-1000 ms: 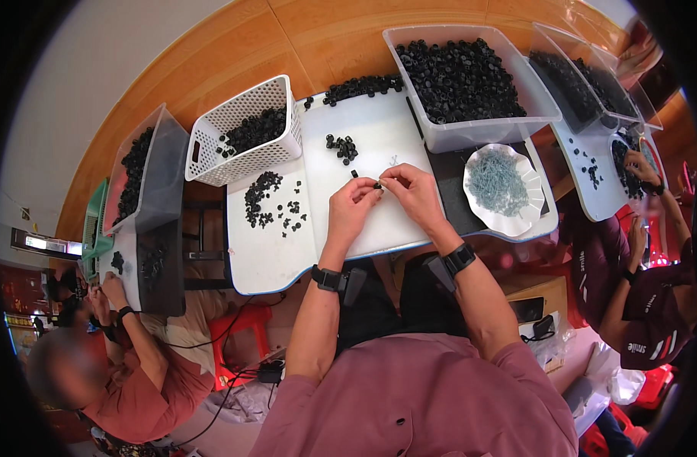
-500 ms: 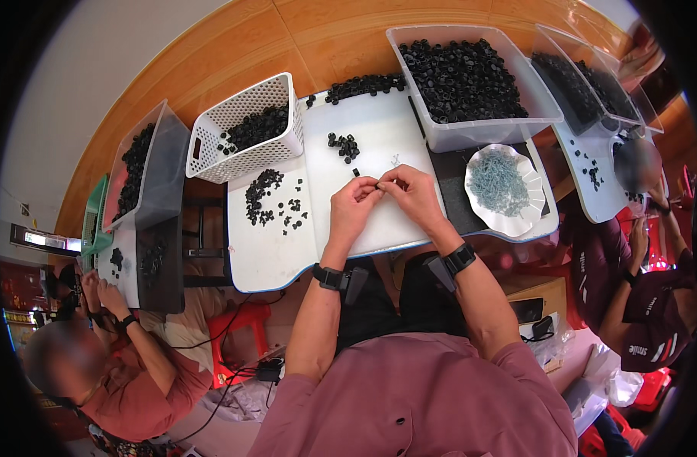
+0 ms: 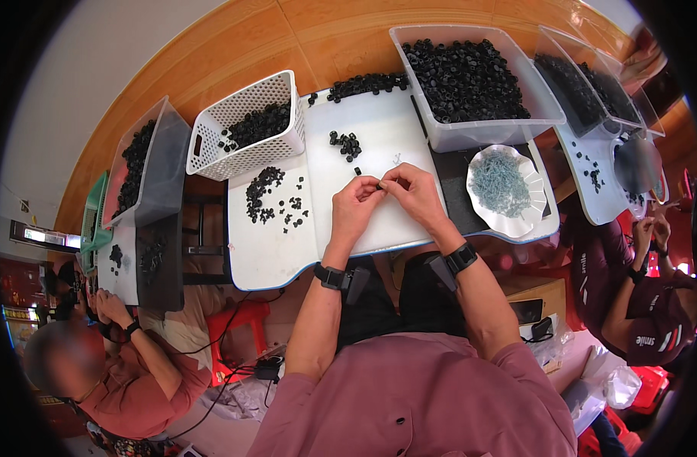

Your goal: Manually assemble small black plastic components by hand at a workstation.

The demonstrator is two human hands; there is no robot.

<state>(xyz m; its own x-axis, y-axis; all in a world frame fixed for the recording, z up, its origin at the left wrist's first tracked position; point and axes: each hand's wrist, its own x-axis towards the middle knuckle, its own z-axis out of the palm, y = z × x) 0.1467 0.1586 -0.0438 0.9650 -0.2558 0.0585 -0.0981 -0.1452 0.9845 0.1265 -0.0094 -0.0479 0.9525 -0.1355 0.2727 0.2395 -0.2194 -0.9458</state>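
Note:
Over the white work board (image 3: 363, 122), my left hand (image 3: 354, 207) and my right hand (image 3: 411, 190) meet at the fingertips. Both pinch a small black plastic part (image 3: 379, 185), mostly covered by the fingers. One loose black piece (image 3: 357, 171) lies just beyond my left fingers. Farther back sits a small cluster of black cylindrical pieces (image 3: 345, 145). A few thin silvery screws (image 3: 397, 158) rest beyond my right hand. To the left is a heap of small black knob-like parts (image 3: 264, 190), several scattered beside it. On the right, a scalloped white plate (image 3: 533, 222) holds a mound of thin screws (image 3: 501, 181).
A white perforated basket (image 3: 291, 141) of black parts stands back left; a large clear bin (image 3: 478, 135) full of black rings stands back right. Black parts (image 3: 367, 86) line the board's far edge. Co-workers sit left (image 3: 135, 381) and right (image 3: 645, 305). A red stool (image 3: 245, 335) stands lower left.
My hands stay pinched together at nearly the same place. The co-worker on the left has brought both hands together and lower; the one on the right has also moved their hands.

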